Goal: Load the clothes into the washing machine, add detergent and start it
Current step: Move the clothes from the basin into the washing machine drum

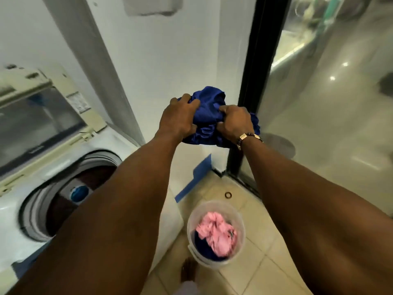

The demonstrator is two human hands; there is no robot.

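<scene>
A bunched blue garment (pixel 209 116) is held up in front of me at chest height, gripped by both hands. My left hand (pixel 180 118) clutches its left side and my right hand (pixel 235 122), with a beaded bracelet at the wrist, clutches its right side. Down on the left is a white top-loading washing machine (pixel 19 211) with its lid (pixel 38 122) raised and its drum (pixel 70 194) open; dark cloth lies inside. On the floor stands a clear plastic bucket (pixel 191 220) holding a pink garment (pixel 217 233) and something dark blue.
A white wall and a grey pillar (pixel 102 60) rise behind the machine. A black-framed glass door (pixel 253 81) is on the right. A small ring (pixel 228 195) lies on the tiled floor near blue tape (pixel 200 175). My bare foot (pixel 188 271) shows beside the bucket.
</scene>
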